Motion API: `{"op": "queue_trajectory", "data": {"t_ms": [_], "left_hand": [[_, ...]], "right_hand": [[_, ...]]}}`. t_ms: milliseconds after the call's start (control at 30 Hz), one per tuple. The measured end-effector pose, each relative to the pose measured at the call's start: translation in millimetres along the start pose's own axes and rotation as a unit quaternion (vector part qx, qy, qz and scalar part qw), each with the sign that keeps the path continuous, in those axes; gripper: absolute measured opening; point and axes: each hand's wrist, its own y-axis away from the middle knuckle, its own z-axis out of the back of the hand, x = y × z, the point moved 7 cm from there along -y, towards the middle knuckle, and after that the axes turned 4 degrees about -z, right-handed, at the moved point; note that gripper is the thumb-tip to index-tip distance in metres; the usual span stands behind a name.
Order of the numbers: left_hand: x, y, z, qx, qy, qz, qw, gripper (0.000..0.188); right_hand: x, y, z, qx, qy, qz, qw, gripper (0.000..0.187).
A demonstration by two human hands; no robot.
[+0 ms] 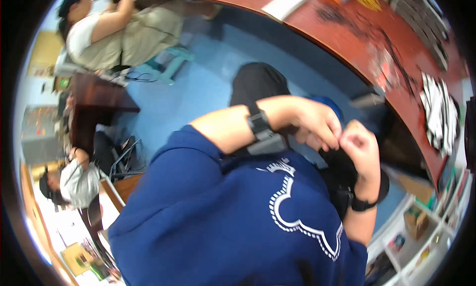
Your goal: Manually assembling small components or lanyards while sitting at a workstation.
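My left hand (317,121) and my right hand (361,148) meet in front of my chest, over my blue shirt (213,216) with its white outline print. Both hands have curled fingers, and their fingertips pinch together where they touch. Whatever is between the fingertips is too small to make out. A grey device is strapped to my left wrist (262,129), and a black band circles my right wrist (362,204). A black object (341,173) lies just below the hands against my body; its kind is unclear.
A curved red-brown table (357,33) runs along the upper right with black-and-white stacks (439,112), a white sheet (286,2) and scattered dark bits. One person sits at upper left (114,33), another at left (74,179). White shelves (421,236) stand at lower right, above a blue floor (198,87).
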Motion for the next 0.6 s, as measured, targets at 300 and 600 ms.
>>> {"op": "queue_trajectory", "data": {"t_ms": [300,600], "left_hand": [[-30,7,11,-0.183,0.002,-0.106,0.977,0.006],[-28,21,7,-0.202,0.054,-0.073,0.975,0.009]], "right_hand": [[-4,10,10,-0.199,-0.006,0.047,0.979,0.006],[38,19,6,-0.221,0.263,0.123,0.931,0.009]]}}
